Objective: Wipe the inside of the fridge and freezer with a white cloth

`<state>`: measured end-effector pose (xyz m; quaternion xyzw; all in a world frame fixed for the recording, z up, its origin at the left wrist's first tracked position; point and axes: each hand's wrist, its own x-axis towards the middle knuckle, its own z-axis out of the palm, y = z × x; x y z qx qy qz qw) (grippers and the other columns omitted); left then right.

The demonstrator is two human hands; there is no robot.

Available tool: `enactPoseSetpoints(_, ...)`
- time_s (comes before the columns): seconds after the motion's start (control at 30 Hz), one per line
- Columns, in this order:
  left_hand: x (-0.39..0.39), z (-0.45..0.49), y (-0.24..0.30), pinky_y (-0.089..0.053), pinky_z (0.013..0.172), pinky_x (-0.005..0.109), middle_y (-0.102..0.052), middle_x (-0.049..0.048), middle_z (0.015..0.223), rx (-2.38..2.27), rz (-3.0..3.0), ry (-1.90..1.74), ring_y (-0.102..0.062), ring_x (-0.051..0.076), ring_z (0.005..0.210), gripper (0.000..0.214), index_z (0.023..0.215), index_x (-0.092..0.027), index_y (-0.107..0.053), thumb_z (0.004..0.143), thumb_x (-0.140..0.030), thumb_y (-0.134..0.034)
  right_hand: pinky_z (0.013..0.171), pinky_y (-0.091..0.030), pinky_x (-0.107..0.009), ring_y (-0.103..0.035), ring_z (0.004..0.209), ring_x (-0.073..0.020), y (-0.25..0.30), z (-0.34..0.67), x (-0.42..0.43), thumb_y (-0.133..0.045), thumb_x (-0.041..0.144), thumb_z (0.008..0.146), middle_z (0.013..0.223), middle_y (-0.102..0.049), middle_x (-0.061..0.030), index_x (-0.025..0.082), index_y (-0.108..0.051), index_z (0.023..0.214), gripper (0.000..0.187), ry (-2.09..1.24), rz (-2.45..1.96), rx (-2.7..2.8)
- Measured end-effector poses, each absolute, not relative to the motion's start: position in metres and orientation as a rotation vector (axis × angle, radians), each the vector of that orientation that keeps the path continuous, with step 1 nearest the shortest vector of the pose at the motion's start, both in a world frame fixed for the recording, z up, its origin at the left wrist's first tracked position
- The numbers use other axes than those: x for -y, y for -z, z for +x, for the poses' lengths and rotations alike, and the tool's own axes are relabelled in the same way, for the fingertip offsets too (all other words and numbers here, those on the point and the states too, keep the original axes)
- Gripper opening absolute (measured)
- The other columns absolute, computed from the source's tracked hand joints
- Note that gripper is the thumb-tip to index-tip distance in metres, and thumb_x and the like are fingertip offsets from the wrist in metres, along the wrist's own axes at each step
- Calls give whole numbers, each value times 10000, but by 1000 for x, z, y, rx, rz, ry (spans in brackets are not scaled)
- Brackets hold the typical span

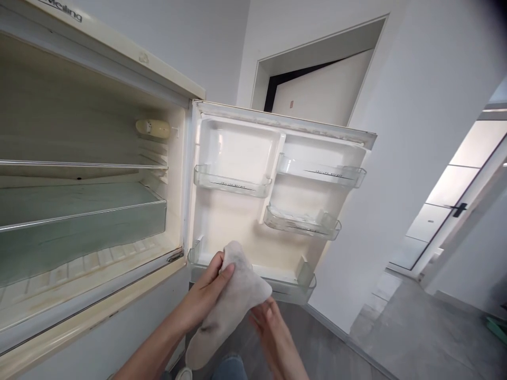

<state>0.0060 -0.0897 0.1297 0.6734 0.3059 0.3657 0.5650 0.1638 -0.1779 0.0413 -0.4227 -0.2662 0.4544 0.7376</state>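
Note:
A soiled grey-white cloth (233,295) hangs in front of the open fridge door (237,232). My left hand (206,293) is closed on the cloth's upper end, thumb pressed on top. Just below and to the right, my right hand (269,322) touches the cloth's lower edge; the cloth hides part of its fingers. Both hands hover near the door's bottom shelf (293,287).
The fridge compartment (87,211) stands open at left, with glass shelves and a stained lower sill (99,295). The door carries three clear bins (232,184). A white wall and doorway stand behind it, grey floor (396,338) to the right.

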Motion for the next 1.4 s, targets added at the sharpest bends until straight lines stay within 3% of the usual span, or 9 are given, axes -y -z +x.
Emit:
enactPoseSetpoints(0.1, 95, 2, -139, -460, 670, 208, -526, -57, 797, -591, 1662, -756, -516, 122, 735, 320, 985, -293, -524, 880, -576, -419, 896, -478, -407, -587, 1117, -287, -42, 146, 174, -740, 612, 629, 1126, -671, -79, 271, -669, 1047, 544, -1126, -820, 546)
enactPoseSetpoints(0.27, 98, -5, -106, -451, 940, 358, -576, 24, 1173, -651, 1536, -671, -514, 226, 1132, 523, 1277, -338, -412, 832, -599, -495, 833, -510, -360, -623, 1034, -270, -54, 161, 170, -786, 512, 641, 1124, -671, -106, 202, -619, 1177, 642, -1146, -914, 475)
enactPoseSetpoints(0.33, 99, -2, -80, -478, 882, 392, -556, 67, 1258, -548, 1413, -511, -534, 264, 1137, 626, 1340, -311, -364, 808, -589, -543, 842, -505, -331, -607, 1068, -256, -57, 171, 167, -746, 559, 672, 1151, -664, -89, 215, -584, 1218, 666, -1073, -976, 453)
enactPoseSetpoints(0.53, 91, 2, -60, -411, 884, 327, -608, 18, 971, -484, 1437, -759, -541, 203, 966, 319, 994, -233, -565, 782, -461, -636, 814, -495, -286, -628, 1011, -223, -49, 182, 162, -801, 485, 638, 1118, -676, -70, 214, -574, 1148, 620, -1132, -1017, 521)
enactPoseSetpoints(0.73, 86, -13, -98, -354, 658, 240, -418, -54, 748, -610, 1512, -963, -415, 127, 730, 300, 767, -232, -418, 834, -492, -552, 531, -442, -218, -605, 582, -130, -46, 180, 168, -831, 388, 627, 706, -661, 16, 213, -563, 876, 405, -1345, -903, 485)
enactPoseSetpoints(0.9, 90, -14, -106, -350, 679, 243, -427, -58, 786, -613, 1619, -875, -414, 119, 751, 298, 845, -250, -363, 893, -536, -433, 671, -502, -280, -672, 824, -216, -40, 169, 175, -777, 427, 684, 904, -705, -82, 170, -595, 1027, 465, -1636, -885, 406)
enactPoseSetpoints(1.1, 92, -22, -97, -206, 490, 229, -325, -122, 564, -778, 1646, -698, -275, 94, 519, 372, 1000, -272, -319, 852, -575, -476, 714, -521, -298, -660, 856, -201, -39, 183, 174, -803, 359, 671, 1102, -658, -74, 250, -414, 1321, 766, -1256, -936, 387)
enactPoseSetpoints(1.27, 99, -27, -95, -351, 624, 240, -447, -85, 675, -812, 1728, -742, -414, 116, 631, 616, 1363, -293, -227, 846, -447, -523, 599, -497, -262, -633, 672, -153, -47, 186, 180, -815, 411, 648, 1015, -663, -27, 372, -191, 1448, 1015, -1203, -1011, 440)
enactPoseSetpoints(1.4, 99, -29, -92, -425, 762, 275, -601, -11, 833, -986, 1855, -653, -542, 161, 793, 504, 1288, -247, -495, 817, -421, -535, 651, -507, -314, -628, 644, -187, -47, 172, 186, -848, 440, 559, 788, -652, -12, 270, -206, 1461, 1120, -1208, -1062, 518)
